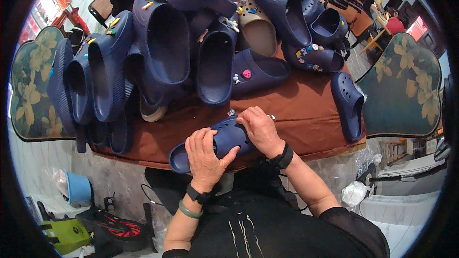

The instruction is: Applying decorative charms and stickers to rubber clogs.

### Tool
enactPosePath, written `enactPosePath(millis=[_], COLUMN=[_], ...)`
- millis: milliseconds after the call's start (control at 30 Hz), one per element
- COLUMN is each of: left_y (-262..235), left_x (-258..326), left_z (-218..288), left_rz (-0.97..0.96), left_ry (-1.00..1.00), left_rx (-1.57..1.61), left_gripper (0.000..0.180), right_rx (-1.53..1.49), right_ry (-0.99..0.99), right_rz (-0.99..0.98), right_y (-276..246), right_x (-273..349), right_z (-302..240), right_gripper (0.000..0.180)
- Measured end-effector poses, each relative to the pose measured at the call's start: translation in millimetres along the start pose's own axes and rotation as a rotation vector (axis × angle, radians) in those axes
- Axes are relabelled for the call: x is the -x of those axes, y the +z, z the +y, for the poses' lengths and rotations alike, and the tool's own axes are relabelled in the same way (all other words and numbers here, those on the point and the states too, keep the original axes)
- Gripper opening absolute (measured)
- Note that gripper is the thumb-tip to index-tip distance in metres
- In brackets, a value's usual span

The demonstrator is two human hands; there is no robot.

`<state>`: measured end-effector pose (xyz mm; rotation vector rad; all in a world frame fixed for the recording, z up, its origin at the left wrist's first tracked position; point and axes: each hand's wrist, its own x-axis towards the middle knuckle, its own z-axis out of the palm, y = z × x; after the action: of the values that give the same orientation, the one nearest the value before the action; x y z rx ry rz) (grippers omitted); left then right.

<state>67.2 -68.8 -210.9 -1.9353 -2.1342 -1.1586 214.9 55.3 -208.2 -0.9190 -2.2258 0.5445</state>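
A navy blue perforated clog (pixel 222 139) lies at the near edge of the brown-covered table (pixel 306 110). My left hand (pixel 205 155) grips its heel end from above. My right hand (pixel 260 131) presses down on its toe end, fingers bent over the holes. Small coloured charms (pixel 231 112) sit on the cloth just beyond the clog's toe; whatever is under my right fingers is hidden.
A big heap of navy clogs (pixel 162 52) fills the table's far half, with one beige clog (pixel 253 19) among them, several carrying charms. A lone clog (pixel 349 105) lies at the right edge. Floral chair backs (pixel 401 86) flank the table. Other people sit behind.
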Motion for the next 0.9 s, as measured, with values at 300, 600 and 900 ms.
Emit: enactPosePath(millis=[300,600,900], left_y=[3.2,0.2,1.2], left_x=[1.1,-0.7,-0.7], left_z=[-3.2,-1.7,-1.5], left_rz=[0.003,-0.017,0.0], left_ry=[-0.001,-0.037,-0.032], left_rx=[-0.024,-0.008,-0.021], left_gripper=[0.06,0.054,0.053], right_rx=[-0.212,-0.228,0.02], right_ry=[0.149,0.07,-0.261], right_rz=[-0.067,0.068,0.162], right_y=[3.4,-18.4,-26.1], right_x=[-13.1,11.1,56.0], right_z=[17.1,23.0,6.4], right_gripper=[0.015,0.009,0.024])
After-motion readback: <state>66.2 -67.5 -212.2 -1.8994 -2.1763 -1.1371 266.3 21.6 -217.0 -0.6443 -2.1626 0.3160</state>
